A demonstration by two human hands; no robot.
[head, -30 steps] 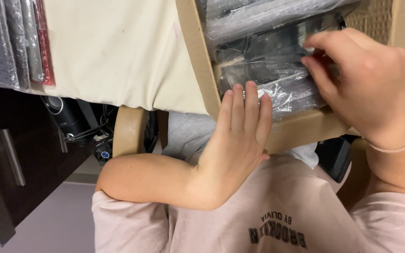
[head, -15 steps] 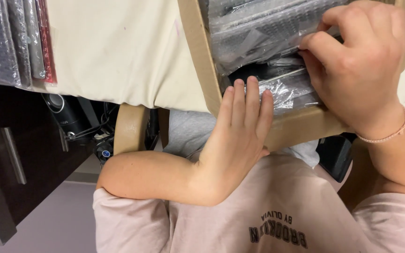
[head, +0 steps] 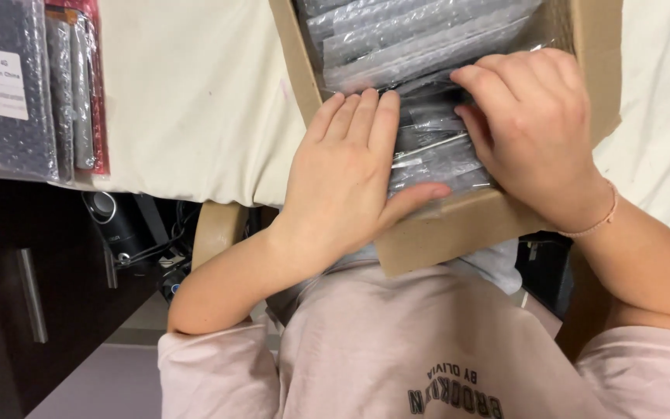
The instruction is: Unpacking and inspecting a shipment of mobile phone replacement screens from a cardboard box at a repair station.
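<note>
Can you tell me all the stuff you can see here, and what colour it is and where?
cardboard box: one, brown, open, hanging over the table edge at top centre.
bubble-wrapped packets: several, clear wrap over dark things, stacked inside the box; exact count cannot be told.
table cover: one, cream, under the box.
packets at the side: a few, dark and red in bubble wrap, top left.
cabinet: one, dark brown with metal handles, lower left.
cables and a dark round gadget: black, under the table.
chair back: one, tan, partly hidden.
pink top: one, worn by the person.
bracelet: one, thin pink, right wrist.
left hand: flat on the packets.
right hand: fingers pressed into the packets.
</note>
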